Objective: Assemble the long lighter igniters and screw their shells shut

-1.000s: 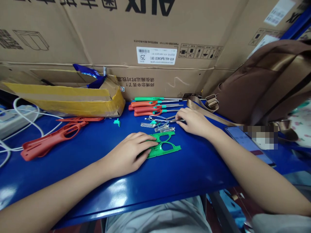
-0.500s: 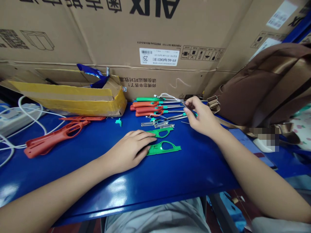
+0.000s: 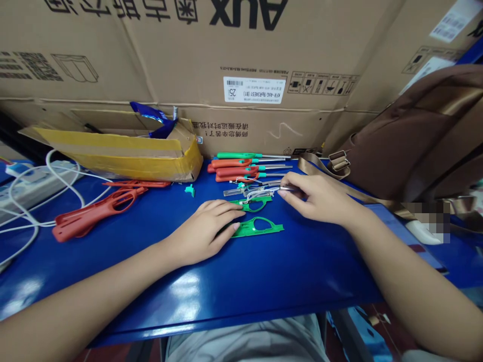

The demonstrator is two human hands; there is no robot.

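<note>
Right hand (image 3: pixel 311 198) has a dark metal rod (image 3: pixel 290 188) pinched between thumb and fingers, with thin white wires (image 3: pixel 264 192) trailing off its left end over the farther green piece, while the left hand (image 3: pixel 211 226) isn't gripping anything, just lying low with thumb and fingers a bit apart over the left ends of two flat green pieces, the far green half (image 3: pixel 246 207) and the near green half (image 3: pixel 247 229). Those two sit mid-table, each with an oval hole showing, one just nearer than the other. Surface is a glossy blue table (image 3: pixel 302 271) with bright light patches at the near left. A big cardboard carton (image 3: pixel 169 55) walls off the far side, print upside down, and there's reddish floor at the near right. Count time: one green lighter (image 3: pixel 236 156) at the far edge, at least three orange-red lighters (image 3: pixel 234 163) overlapping just nearer, a few clear plastic pieces (image 3: pixel 232 192) I can't count, one small teal part (image 3: pixel 189 190) left of them. Far left: one yellow-taped box (image 3: pixel 124 151) with a blue packet (image 3: pixel 154 118) in it, then two red parts (image 3: pixel 81 221) nearer, and one power strip (image 3: pixel 56 176) with white cables. Right side: one brown bag (image 3: pixel 418 136), one buckled strap (image 3: pixel 317 163) and one phone (image 3: pixel 426 259) partly behind the right forearm
</note>
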